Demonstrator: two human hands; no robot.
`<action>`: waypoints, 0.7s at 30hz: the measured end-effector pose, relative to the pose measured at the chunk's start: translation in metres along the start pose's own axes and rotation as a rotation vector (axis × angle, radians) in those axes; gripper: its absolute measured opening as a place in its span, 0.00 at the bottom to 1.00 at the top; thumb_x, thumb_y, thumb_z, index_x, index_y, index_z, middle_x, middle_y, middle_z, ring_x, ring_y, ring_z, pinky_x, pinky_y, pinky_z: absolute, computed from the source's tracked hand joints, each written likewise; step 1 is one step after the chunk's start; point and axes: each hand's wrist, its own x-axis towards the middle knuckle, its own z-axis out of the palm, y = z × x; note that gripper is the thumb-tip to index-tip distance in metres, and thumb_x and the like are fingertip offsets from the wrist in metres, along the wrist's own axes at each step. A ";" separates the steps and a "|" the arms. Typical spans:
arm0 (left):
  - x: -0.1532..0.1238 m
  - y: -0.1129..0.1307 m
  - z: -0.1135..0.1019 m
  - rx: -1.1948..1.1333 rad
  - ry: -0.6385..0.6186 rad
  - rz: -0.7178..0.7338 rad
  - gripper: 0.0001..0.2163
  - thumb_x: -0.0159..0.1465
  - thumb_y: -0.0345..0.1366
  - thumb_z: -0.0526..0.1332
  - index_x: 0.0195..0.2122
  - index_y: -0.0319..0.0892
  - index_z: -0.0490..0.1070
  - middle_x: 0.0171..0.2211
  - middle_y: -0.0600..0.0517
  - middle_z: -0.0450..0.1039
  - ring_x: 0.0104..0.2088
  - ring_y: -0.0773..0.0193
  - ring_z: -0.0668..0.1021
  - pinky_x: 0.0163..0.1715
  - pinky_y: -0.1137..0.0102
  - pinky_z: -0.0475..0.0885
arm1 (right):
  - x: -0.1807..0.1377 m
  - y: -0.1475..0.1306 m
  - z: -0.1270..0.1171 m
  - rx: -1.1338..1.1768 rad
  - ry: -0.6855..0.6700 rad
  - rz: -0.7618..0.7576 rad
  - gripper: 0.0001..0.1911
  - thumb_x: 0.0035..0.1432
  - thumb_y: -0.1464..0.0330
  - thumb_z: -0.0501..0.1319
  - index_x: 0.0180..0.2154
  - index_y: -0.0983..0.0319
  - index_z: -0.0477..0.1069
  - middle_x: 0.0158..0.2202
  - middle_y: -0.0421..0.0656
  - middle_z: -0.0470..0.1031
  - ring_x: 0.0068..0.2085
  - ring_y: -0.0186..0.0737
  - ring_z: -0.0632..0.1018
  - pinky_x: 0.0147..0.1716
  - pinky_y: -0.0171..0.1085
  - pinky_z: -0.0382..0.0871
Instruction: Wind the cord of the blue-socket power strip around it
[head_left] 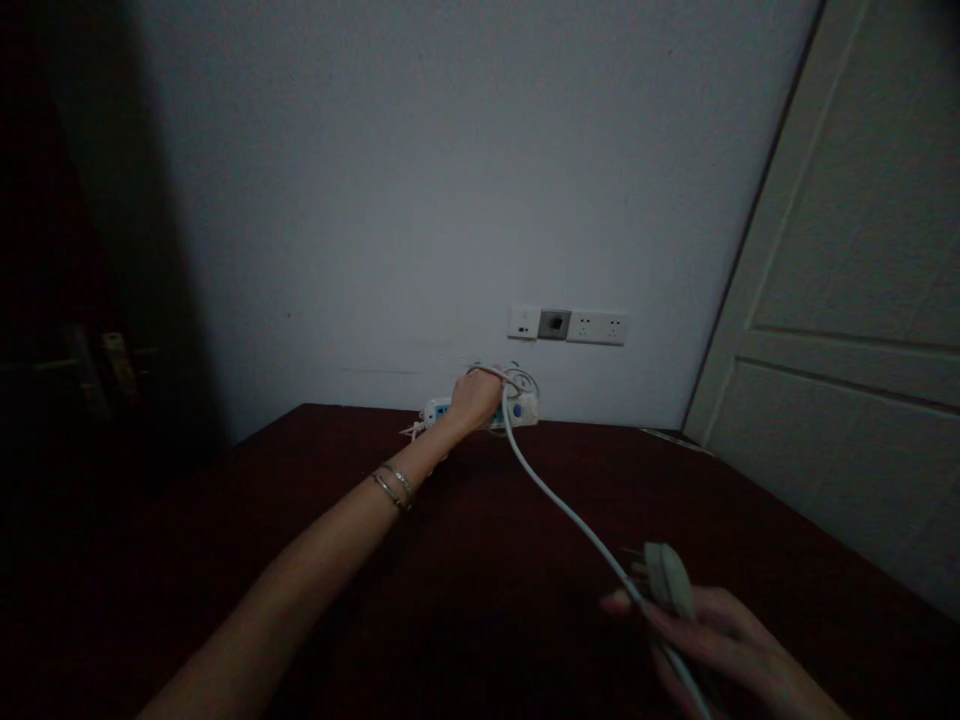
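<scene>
At the foot of the wall, my left hand (477, 398) reaches across the middle of a white power strip (528, 408) with blue socket faces. Its fingers are curled over the strip, with their tips hidden. A loop of white cable (551, 492) passes over the knuckles, then runs down toward me. Nearer, at the lower right, my right hand (720, 635) is closed on a white plug (670, 578) whose metal prongs point left. The same cable crosses the fingers of that hand.
The dark red tabletop (450, 560) reaches back to the pale wall. Just above the strip are a wall socket panel (598, 328) and a grey network outlet (553, 324). A panelled white door (847, 400) stands on the right; the left side is very dark.
</scene>
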 end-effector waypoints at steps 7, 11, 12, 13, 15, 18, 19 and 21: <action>-0.025 -0.005 -0.006 -0.024 0.085 -0.110 0.15 0.67 0.40 0.44 0.46 0.41 0.64 0.36 0.44 0.74 0.39 0.55 0.77 0.34 0.67 0.67 | 0.049 -0.030 0.020 0.364 -0.361 -0.022 0.24 0.50 0.58 0.62 0.42 0.71 0.71 0.20 0.45 0.74 0.21 0.34 0.75 0.24 0.32 0.67; -0.036 -0.003 -0.006 -0.025 0.084 -0.148 0.15 0.67 0.40 0.44 0.46 0.41 0.64 0.36 0.44 0.74 0.39 0.55 0.76 0.34 0.68 0.66 | 0.070 -0.049 0.032 0.431 -0.354 -0.004 0.16 0.55 0.64 0.59 0.41 0.69 0.69 0.34 0.51 0.77 0.28 0.37 0.78 0.32 0.36 0.72; -0.038 -0.004 -0.006 -0.032 0.086 -0.158 0.15 0.67 0.40 0.43 0.46 0.41 0.63 0.36 0.44 0.74 0.40 0.56 0.76 0.35 0.68 0.65 | 0.075 -0.052 0.032 0.380 -0.346 0.003 0.15 0.57 0.63 0.57 0.40 0.69 0.69 0.34 0.52 0.77 0.28 0.37 0.78 0.30 0.35 0.72; -0.040 -0.005 -0.006 -0.039 0.090 -0.169 0.15 0.67 0.41 0.43 0.46 0.42 0.63 0.36 0.44 0.74 0.40 0.56 0.76 0.35 0.68 0.65 | 0.081 -0.055 0.032 0.312 -0.343 0.013 0.15 0.58 0.63 0.56 0.38 0.69 0.69 0.33 0.52 0.77 0.27 0.37 0.78 0.28 0.35 0.71; -0.044 -0.009 -0.006 -0.055 0.096 -0.182 0.15 0.67 0.41 0.43 0.46 0.41 0.64 0.37 0.44 0.74 0.39 0.56 0.76 0.35 0.68 0.65 | 0.092 -0.058 0.029 0.143 -0.334 0.048 0.15 0.58 0.62 0.54 0.35 0.69 0.69 0.30 0.51 0.77 0.24 0.36 0.77 0.22 0.32 0.69; -0.048 -0.015 -0.006 -0.069 0.092 -0.193 0.15 0.67 0.40 0.44 0.46 0.41 0.64 0.37 0.43 0.74 0.38 0.56 0.76 0.35 0.68 0.64 | 0.104 -0.060 0.024 -0.158 -0.264 0.050 0.18 0.59 0.59 0.52 0.27 0.67 0.68 0.23 0.48 0.74 0.19 0.36 0.74 0.17 0.32 0.64; -0.048 -0.016 -0.006 -0.070 0.090 -0.194 0.14 0.66 0.40 0.45 0.46 0.40 0.64 0.36 0.43 0.74 0.38 0.56 0.76 0.35 0.68 0.64 | 0.107 -0.062 0.023 -0.269 -0.202 -0.001 0.19 0.58 0.59 0.52 0.24 0.65 0.66 0.21 0.47 0.73 0.18 0.35 0.73 0.16 0.32 0.63; -0.047 -0.017 -0.004 -0.065 0.094 -0.197 0.15 0.67 0.40 0.45 0.46 0.39 0.65 0.36 0.43 0.74 0.37 0.56 0.76 0.34 0.68 0.64 | 0.111 -0.066 0.024 -0.487 -0.007 -0.202 0.19 0.56 0.58 0.54 0.20 0.63 0.64 0.21 0.47 0.72 0.20 0.36 0.72 0.19 0.33 0.62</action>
